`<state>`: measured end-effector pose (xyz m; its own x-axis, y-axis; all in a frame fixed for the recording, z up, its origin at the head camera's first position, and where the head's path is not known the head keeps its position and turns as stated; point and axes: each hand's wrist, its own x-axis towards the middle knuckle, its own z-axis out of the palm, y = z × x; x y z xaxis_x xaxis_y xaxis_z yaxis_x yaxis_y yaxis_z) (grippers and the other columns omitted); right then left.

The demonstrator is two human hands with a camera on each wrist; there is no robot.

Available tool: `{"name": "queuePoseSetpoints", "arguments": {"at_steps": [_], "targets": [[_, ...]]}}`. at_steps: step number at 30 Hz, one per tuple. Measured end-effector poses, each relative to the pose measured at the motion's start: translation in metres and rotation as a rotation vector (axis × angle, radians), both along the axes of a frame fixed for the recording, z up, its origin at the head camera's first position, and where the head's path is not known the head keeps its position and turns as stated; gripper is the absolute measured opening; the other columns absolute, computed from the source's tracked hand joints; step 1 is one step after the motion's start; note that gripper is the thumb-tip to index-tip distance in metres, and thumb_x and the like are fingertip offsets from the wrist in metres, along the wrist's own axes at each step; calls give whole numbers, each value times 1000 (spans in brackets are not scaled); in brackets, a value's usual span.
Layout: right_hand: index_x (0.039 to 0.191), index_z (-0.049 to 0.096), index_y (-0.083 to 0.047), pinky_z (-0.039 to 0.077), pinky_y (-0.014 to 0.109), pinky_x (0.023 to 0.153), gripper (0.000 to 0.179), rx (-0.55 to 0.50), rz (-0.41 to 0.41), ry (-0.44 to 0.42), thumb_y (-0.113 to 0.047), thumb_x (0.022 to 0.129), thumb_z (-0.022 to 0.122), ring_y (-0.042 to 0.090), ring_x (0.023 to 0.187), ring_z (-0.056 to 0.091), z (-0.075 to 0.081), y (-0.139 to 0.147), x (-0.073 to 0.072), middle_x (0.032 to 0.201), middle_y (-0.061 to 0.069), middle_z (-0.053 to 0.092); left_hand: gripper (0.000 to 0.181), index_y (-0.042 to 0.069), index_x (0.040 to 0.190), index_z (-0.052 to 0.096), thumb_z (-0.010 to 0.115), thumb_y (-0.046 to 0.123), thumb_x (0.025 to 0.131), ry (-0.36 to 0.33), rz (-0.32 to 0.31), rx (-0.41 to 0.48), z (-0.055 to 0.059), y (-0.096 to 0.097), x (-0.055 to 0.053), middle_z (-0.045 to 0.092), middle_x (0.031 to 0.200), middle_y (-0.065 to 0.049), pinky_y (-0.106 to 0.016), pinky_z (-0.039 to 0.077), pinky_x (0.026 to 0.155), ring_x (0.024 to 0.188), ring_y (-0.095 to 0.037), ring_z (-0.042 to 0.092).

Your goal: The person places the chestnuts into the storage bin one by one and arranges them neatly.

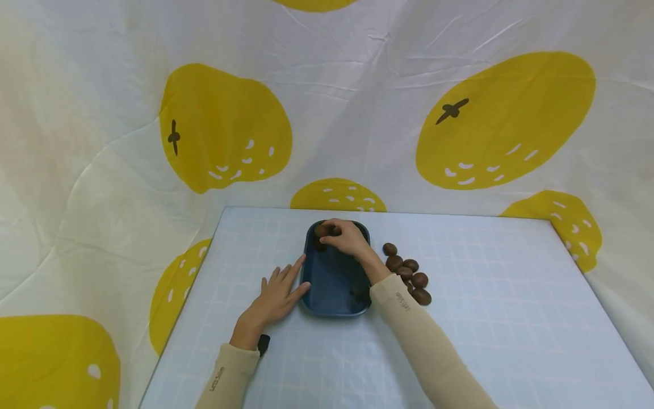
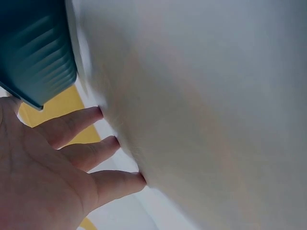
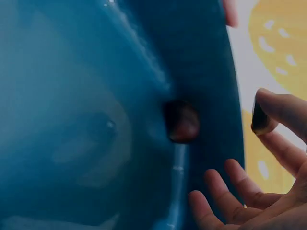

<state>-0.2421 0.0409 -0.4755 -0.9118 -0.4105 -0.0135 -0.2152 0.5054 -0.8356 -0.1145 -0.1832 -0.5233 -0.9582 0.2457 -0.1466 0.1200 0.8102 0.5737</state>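
Note:
A dark blue, round-cornered tray (image 1: 332, 284) lies on the table. Over its far left corner, my right hand (image 1: 347, 237) pinches a brown chestnut (image 3: 260, 117) between thumb and index finger, the other fingers loosely spread. Below it, another chestnut (image 3: 183, 122) lies inside the tray against the wall. My left hand (image 1: 276, 295) is at the tray's left side with fingers spread, index fingertip and thumb tip right at the rim. Three of its fingertips (image 2: 111, 142) rest on the table in the left wrist view.
Several loose chestnuts (image 1: 405, 272) lie in a cluster just right of the tray, partly behind the right sleeve (image 1: 409, 318). The pale checked tabletop (image 1: 511, 318) ends at a white cloth (image 1: 352, 130) with yellow fruit prints hanging behind it.

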Motion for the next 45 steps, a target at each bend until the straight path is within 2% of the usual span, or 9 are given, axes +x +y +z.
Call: {"name": "queuePoseSetpoints", "arguments": {"at_steps": [5,7,12,15,25,30,35,41,45], "targets": [[127,68,-8,48,47,96,41,76,49,81,-19,89,78,34,117,58,-13,-8,-2,125,13,66,70,42,161,8,37,65,101,12,3,-6,-1,0,-2,30,158,-22,-78,6,105,144,-54,16],[125,69,-10,46,47,98,39,140,78,103,-20,88,79,34,118,57,-19,-9,-1,123,12,67,70,42,161,8,37,65,101,7,3,-9,-1,0,-2,30,158,-22,-78,6,105,144,-54,16],[126,70,-21,38,62,98,39,314,105,80,-28,88,79,35,121,47,-31,-12,3,128,11,61,71,43,160,7,38,65,101,-10,3,-17,-1,0,-2,29,159,-21,-77,5,106,145,-53,14],[126,69,-25,35,67,97,40,348,100,68,-28,88,79,35,119,45,-33,-13,4,129,12,57,70,45,160,5,37,65,101,-18,3,-15,-1,-1,-2,28,160,-20,-76,4,107,145,-52,13],[127,69,-29,35,62,98,41,420,161,114,-25,88,79,37,125,41,-35,-11,7,138,17,48,71,45,160,4,34,68,100,-9,3,-19,-3,-1,-1,28,160,-20,-76,4,107,146,-51,13],[126,70,-29,34,62,99,39,403,161,119,-23,89,78,36,125,41,-37,-11,6,138,16,48,71,45,160,5,35,68,100,-11,2,-19,-2,0,0,28,160,-20,-76,3,106,146,-51,12],[124,70,-28,33,66,99,35,335,126,111,-23,90,77,37,125,41,-33,-11,6,139,17,45,71,45,160,5,35,69,99,-17,3,-24,-1,1,-1,28,160,-20,-76,3,107,146,-51,12],[128,69,-24,39,62,98,37,262,112,153,-25,91,76,37,126,43,-16,-9,6,137,17,49,72,45,160,5,34,70,99,-23,7,-32,-2,2,-2,28,160,-20,-76,3,106,146,-52,13],[132,66,-13,41,55,101,41,126,155,216,-19,92,75,36,124,49,1,-2,8,134,15,58,72,45,160,5,34,70,99,-27,10,-30,-2,1,-1,28,160,-20,-76,2,107,146,-52,12]]}}
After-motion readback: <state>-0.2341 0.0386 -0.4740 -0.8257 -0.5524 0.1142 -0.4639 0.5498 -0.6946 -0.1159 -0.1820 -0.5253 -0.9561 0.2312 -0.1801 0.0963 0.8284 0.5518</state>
